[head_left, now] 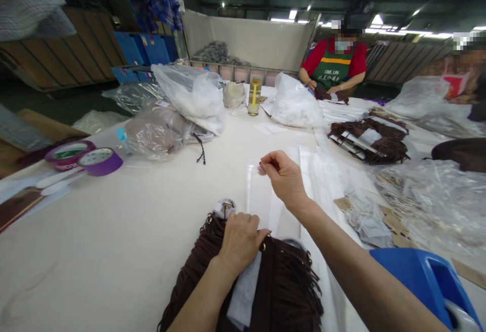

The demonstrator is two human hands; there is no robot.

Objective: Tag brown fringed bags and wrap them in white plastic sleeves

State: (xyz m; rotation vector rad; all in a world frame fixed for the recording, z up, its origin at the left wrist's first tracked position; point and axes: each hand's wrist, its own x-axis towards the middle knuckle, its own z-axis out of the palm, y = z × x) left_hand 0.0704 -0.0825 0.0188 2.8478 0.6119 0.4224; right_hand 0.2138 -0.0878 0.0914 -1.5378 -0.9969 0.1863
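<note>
Left fingers (243, 220) rest upon the brown fringed piece (294, 284) beneath them

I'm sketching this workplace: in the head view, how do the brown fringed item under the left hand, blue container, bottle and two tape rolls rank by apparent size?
1. Brown fringed item
2. Blue container
3. Front tape roll and rear tape roll: too alike to rank
4. Bottle, farther away
</note>
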